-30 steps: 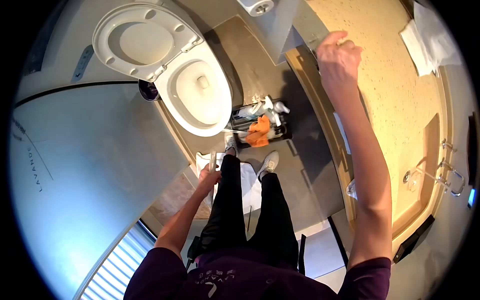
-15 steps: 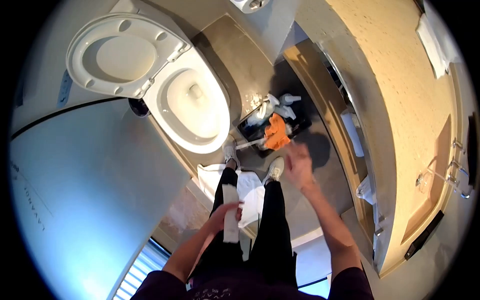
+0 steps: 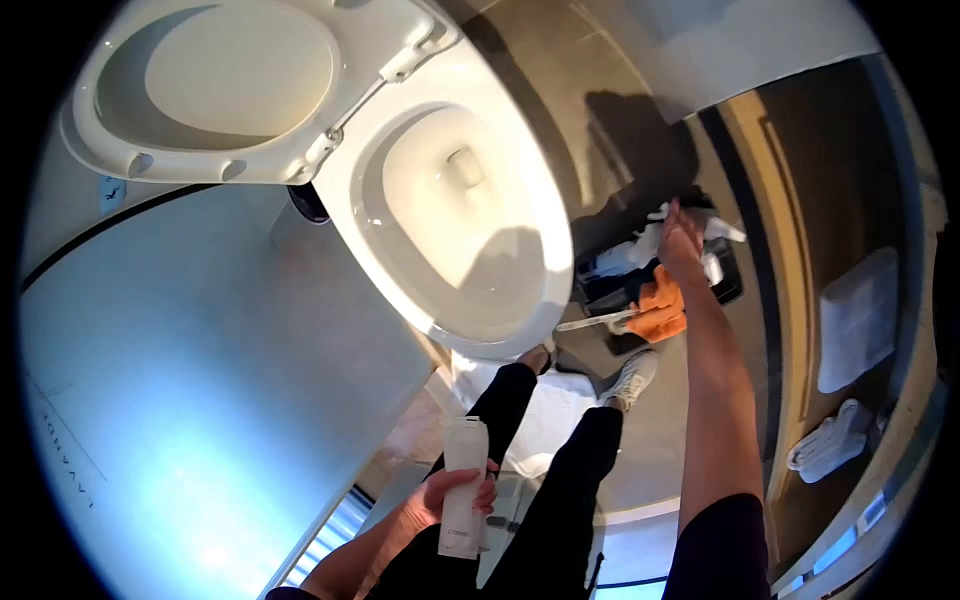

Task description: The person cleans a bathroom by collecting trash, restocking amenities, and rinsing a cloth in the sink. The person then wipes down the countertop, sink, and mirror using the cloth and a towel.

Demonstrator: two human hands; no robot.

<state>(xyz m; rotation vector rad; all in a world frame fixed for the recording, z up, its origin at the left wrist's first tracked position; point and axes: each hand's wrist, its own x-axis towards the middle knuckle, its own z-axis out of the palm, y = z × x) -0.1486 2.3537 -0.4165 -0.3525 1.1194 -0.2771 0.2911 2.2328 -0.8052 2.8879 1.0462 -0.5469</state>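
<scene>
My left hand [image 3: 455,492] is wrapped round a long, flat white packet [image 3: 464,510] with small print near its lower end. On the floor beside the toilet, my right hand [image 3: 682,240] reaches over a black caddy [image 3: 735,277] of spray bottles. Its fingers lie at the white bottle tops; what they hold, if anything, is hidden. An orange cloth [image 3: 658,308] lies in the caddy just below that hand, with a pale stick [image 3: 592,321] jutting out towards the toilet.
The toilet [image 3: 540,200] stands with its lid and seat [image 3: 110,95] raised. A white cloth [image 3: 535,400] lies on the floor by my feet. At the right, a shelf holds a folded white towel [image 3: 858,320] and a rolled one [image 3: 832,440]. A frosted panel [image 3: 200,370] fills the left.
My right hand has come down from above the counter to the caddy. The view has moved closer to the toilet and floor. My left hand still holds the white packet.
</scene>
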